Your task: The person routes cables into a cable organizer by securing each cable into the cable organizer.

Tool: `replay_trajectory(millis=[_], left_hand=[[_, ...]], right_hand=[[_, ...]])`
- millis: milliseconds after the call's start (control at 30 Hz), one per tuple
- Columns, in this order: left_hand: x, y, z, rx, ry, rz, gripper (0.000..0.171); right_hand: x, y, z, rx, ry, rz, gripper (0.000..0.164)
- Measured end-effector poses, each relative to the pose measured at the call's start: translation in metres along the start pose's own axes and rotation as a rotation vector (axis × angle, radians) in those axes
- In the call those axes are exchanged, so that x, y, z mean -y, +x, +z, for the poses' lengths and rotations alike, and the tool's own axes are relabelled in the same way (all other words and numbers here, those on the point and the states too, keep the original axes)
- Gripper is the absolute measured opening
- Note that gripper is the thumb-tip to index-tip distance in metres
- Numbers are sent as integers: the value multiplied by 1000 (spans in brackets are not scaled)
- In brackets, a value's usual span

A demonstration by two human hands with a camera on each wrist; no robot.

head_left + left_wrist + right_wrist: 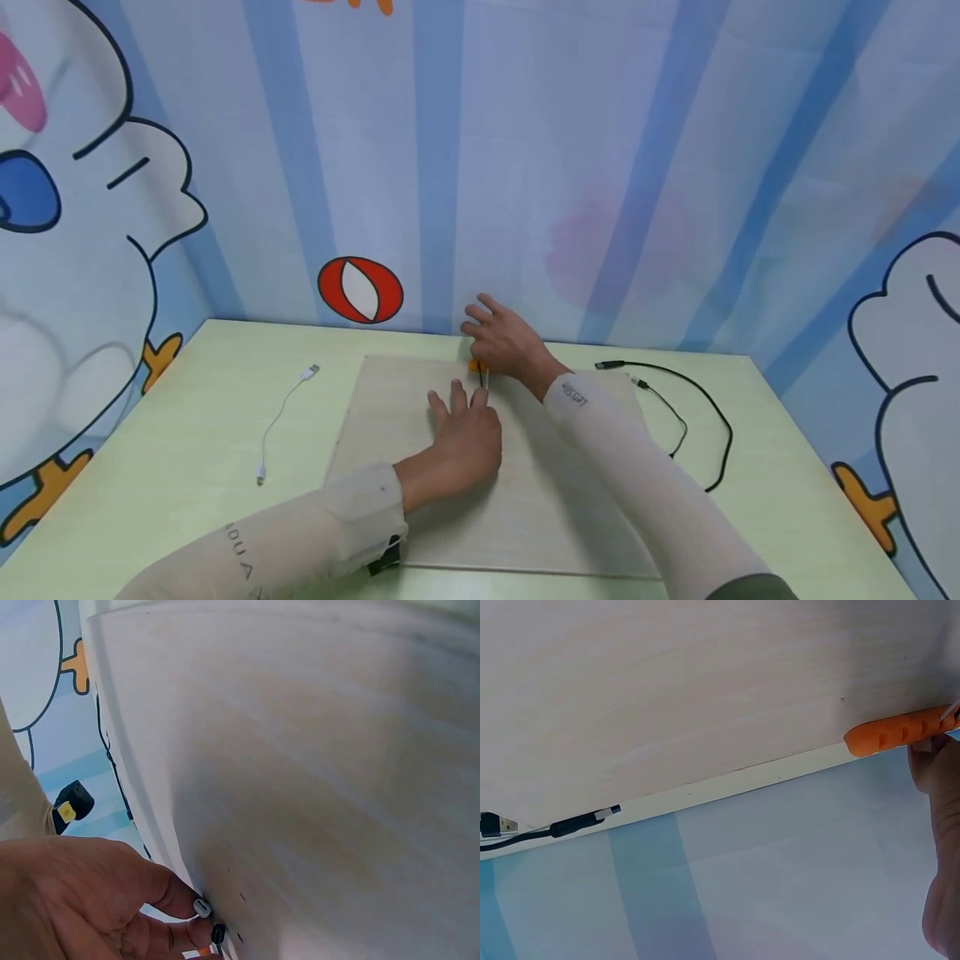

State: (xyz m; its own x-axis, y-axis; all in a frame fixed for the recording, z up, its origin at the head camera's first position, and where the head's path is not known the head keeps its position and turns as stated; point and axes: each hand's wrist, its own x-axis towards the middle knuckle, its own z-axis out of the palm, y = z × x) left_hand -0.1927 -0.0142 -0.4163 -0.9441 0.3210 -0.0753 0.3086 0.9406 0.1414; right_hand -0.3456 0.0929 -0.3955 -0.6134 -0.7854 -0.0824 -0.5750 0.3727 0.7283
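An orange notched cable holder lies at the far edge of a pale board. My right hand grips it, the other fingers raised and spread in the head view; in the right wrist view that hand is partly cut off. Just nearer, my left hand pinches cable ends that run up to the holder. In the left wrist view, a white connector and a black connector show at this hand's fingertips. The rest of those cables is hidden.
A short white cable lies left of the board. To the right are a long black cable and a shorter dark cable, partly behind my right sleeve. A printed backdrop rises behind the table.
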Motion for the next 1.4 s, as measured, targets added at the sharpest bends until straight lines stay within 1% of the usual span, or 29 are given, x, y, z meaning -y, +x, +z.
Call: replay_trajectory(millis=[133,300,400,533,633,767,867,967,1100,1233,1400], left_hand=[[2,1,1,-10,8,-9,33],[3,-2,4,-45,36,-4,39],[3,-5,4,-59,41,0,45],[3,-7,3,-61,29,6,51],[3,-9,1,-70,22,14,49],[3,-12,2,-94,37,21,48],[3,-16,4,-112,46,18,47],[3,-19,6,-118,32,12,47],[5,-26,8,-132,21,23,48],[8,-34,9,-177,49,45,44],[13,-43,10,-230,87,48,38]], right_hand=[[0,-4,1,-22,-1,-1,19],[1,-8,4,-71,-17,-9,11],[2,-11,8,-104,0,-5,10],[2,-15,11,-135,59,14,12],[1,-18,12,-142,99,31,15],[1,-20,14,-156,115,50,22],[2,-21,15,-190,109,62,23],[5,-21,16,-227,116,75,24],[10,-21,15,-248,128,90,27],[16,-20,14,-266,145,124,31],[22,-18,10,-324,159,141,30]])
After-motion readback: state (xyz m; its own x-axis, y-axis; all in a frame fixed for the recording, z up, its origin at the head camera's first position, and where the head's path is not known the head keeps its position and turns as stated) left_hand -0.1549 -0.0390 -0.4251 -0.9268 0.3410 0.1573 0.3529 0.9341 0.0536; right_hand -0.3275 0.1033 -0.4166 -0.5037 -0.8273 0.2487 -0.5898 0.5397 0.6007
